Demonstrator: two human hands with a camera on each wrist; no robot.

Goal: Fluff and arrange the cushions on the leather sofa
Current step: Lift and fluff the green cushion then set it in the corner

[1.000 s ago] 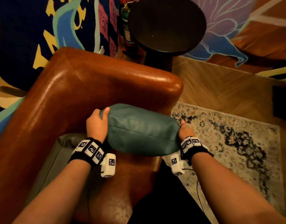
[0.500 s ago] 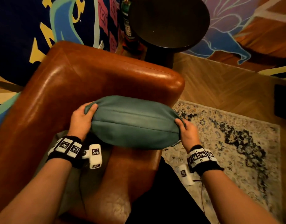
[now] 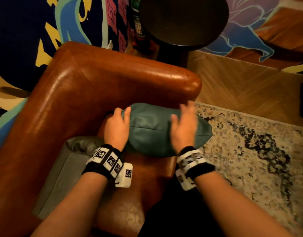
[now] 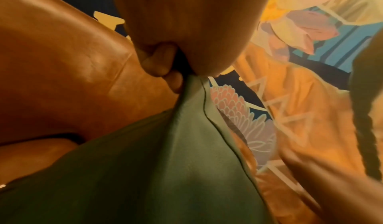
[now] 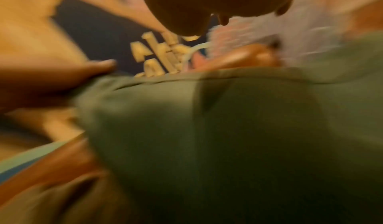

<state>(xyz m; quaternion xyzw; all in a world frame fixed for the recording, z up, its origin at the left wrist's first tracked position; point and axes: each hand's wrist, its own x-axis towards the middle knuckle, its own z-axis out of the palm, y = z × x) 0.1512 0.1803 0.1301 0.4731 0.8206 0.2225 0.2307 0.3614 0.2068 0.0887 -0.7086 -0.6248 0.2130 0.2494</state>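
My left hand (image 3: 116,127) pinches the left corner of the teal cushion (image 3: 154,132), which lies on the sofa (image 3: 82,86) seat by the right arm. My right hand (image 3: 183,127), fingers spread, blurs above it.

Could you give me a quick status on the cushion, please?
Left hand grips teal cushion corner. Right hand open, blurred, over its top. Cushion on sofa seat. Nothing in the way.

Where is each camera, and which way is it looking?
Head: worn on the head, looking down at the leather sofa; both forearms, the left hand and the right hand show.
Left wrist: looks along the left hand, whose fingers pinch the teal cushion.
Right wrist: blurred, looks over the cushion; the hand's underside shows.
All three views share the teal cushion.
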